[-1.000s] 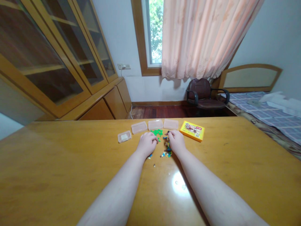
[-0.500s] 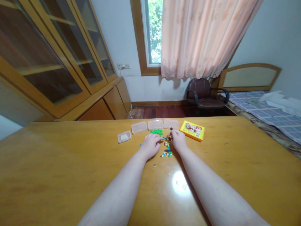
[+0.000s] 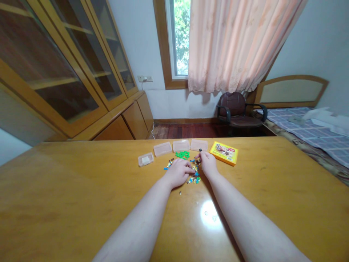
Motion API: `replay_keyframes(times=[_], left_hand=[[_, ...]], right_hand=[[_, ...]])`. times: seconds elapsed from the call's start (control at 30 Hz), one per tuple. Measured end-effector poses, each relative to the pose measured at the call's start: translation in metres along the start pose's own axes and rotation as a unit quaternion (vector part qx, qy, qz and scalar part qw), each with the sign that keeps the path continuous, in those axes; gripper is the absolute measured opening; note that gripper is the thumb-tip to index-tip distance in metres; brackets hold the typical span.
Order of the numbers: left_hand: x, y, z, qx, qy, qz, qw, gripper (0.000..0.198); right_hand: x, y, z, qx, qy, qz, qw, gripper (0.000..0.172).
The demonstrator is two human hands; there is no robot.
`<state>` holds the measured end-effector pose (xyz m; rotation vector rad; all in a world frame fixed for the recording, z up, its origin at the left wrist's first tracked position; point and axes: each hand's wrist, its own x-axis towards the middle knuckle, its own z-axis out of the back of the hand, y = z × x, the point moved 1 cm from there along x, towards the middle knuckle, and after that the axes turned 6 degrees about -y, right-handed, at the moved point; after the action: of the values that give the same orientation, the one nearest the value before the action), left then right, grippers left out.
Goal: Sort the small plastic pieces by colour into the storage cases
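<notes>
A mixed pile of small toy bricks (image 3: 194, 179) in blue, white, green, yellow and brown lies between my hands. My left hand (image 3: 178, 173) rests low over its left side, index finger stretched onto the bricks, with nothing seen in its grasp. At the pile's right edge my right hand (image 3: 207, 163) is closed, with a small dark brick (image 3: 200, 150) showing at the top of its fingers. A heap of green bricks (image 3: 182, 155) sits just beyond my left hand. More bricks (image 3: 169, 164), blue, white and dark, lie left of that hand.
Several clear plastic trays (image 3: 163, 149) line the far part of the wooden table (image 3: 81, 196); the leftmost small tray (image 3: 140, 162) holds something white. A yellow box (image 3: 225, 153) lies right of my right hand. One tiny piece (image 3: 180, 193) sits nearer me.
My left hand has shifted right and nearer me, its index finger now on the middle of the pile. Bricks left of it are uncovered. My right hand stays almost in place.
</notes>
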<state>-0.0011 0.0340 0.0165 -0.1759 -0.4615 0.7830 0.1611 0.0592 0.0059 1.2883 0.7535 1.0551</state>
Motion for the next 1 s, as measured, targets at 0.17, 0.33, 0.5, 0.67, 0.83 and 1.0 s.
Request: replay_keyframes(times=[0.17, 0.33, 0.5, 0.67, 0.83, 1.0], left_hand=[[0.0, 0.008, -0.001, 0.01, -0.004, 0.023, 1.0, 0.03], [0.0, 0.014, -0.003, 0.044, -0.026, 0.098, 0.994, 0.035], [-0.001, 0.017, -0.005, 0.08, -0.044, 0.167, 0.982, 0.042], [0.0, 0.016, -0.004, 0.062, -0.041, 0.141, 0.987, 0.036], [0.0, 0.014, -0.005, 0.074, -0.059, 0.15, 0.984, 0.037], [-0.002, 0.019, -0.011, 0.125, -0.048, 0.184, 0.974, 0.048]], right_hand=[[-0.001, 0.002, 0.0, 0.028, 0.005, -0.011, 1.0, 0.032], [-0.002, 0.003, -0.001, 0.046, 0.003, -0.028, 0.999, 0.031], [-0.003, 0.001, -0.004, 0.033, 0.01, -0.024, 0.999, 0.031], [-0.001, -0.006, -0.005, 0.002, 0.025, -0.004, 1.0, 0.028], [-0.001, -0.006, -0.005, 0.003, 0.031, -0.006, 0.999, 0.03], [-0.002, -0.007, -0.006, -0.002, 0.034, -0.002, 0.999, 0.031]])
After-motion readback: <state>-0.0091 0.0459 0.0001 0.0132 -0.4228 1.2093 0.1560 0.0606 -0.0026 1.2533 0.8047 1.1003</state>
